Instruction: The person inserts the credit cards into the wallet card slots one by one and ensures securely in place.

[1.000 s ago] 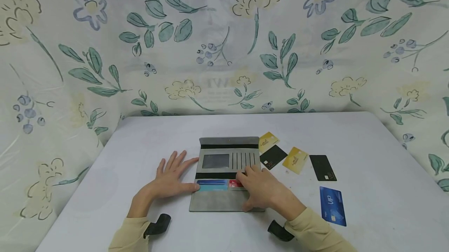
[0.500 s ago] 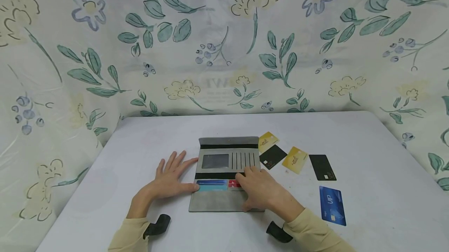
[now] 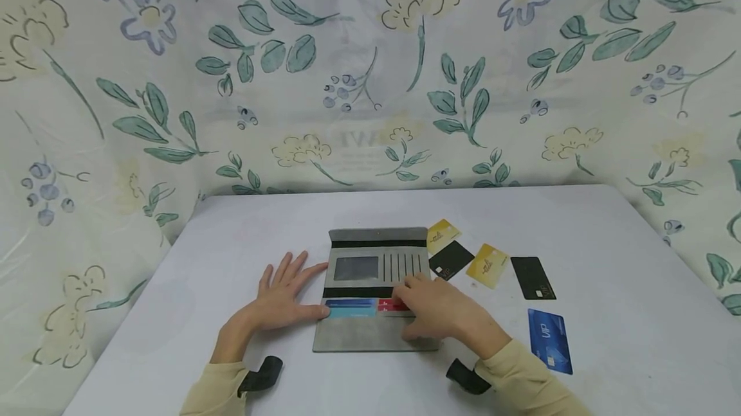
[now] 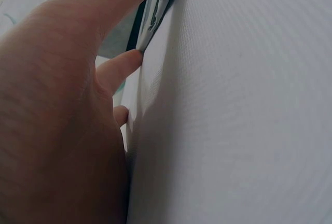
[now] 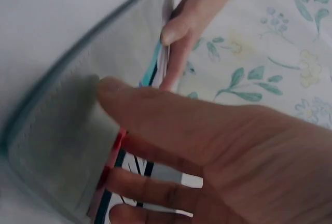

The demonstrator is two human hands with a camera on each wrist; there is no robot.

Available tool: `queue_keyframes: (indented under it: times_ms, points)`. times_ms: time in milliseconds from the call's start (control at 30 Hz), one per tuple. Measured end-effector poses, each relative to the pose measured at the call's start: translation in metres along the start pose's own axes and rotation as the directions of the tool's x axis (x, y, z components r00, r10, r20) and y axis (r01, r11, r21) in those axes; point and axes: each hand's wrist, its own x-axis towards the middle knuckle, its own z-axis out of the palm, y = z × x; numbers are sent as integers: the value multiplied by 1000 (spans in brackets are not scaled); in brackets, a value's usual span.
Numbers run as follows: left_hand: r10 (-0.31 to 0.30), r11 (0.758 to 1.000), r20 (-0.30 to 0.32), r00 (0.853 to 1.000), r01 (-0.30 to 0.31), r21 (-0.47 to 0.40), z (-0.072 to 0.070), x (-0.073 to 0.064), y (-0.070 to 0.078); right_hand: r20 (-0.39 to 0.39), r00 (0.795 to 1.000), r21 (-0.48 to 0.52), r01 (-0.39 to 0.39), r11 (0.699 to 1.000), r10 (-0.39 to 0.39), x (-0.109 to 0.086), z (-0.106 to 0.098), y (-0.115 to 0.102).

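Note:
An unfolded grey wallet (image 3: 359,334) lies on the white table, with slots and a dark window in its far half. Blue cards (image 3: 350,310) sit in the near pocket's left side, and a red card (image 3: 389,305) in its right side. My left hand (image 3: 278,303) rests on the table with fingers spread; its thumb and index fingertips are at the wallet's left edge. My right hand (image 3: 446,313) is over the wallet's right side. In the right wrist view its fingertips touch the red card (image 5: 118,143), while the thumb is apart from them over the grey near panel (image 5: 67,136).
Right of the wallet lie two gold cards (image 3: 488,266), a black card (image 3: 451,260) overlapping one of them, another black card (image 3: 533,278) and a blue VIP card (image 3: 550,341). A floral-patterned sheet (image 3: 370,81) stands behind the table.
My right hand has shifted slightly to the right, and more of the red card shows beside its fingers. The left hand, the wallet and the loose cards stay in place.

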Motion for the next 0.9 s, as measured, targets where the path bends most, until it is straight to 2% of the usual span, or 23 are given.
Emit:
queue_keyframes:
  times_ms: [133, 467, 667, 900]
  points:
    - [5, 1000, 1, 1000, -5, -5, 2, 0, 1, 10, 1000, 118, 13, 993, -15, 1, -6, 13]
    - [12, 1000, -2, 1000, -12, -7, 1, -1, 3, -63, 997, 264, -15, 964, 33, -5, -27, 47]
    - [13, 1000, 1, 1000, -13, 0, 0, -2, 4, -105, 993, 270, -27, 962, 58, -7, -33, 77]
    - [3, 1000, -1, 1000, -3, 4, -1, -2, 4, -141, 984, 250, -68, 966, 106, -1, -22, 99]
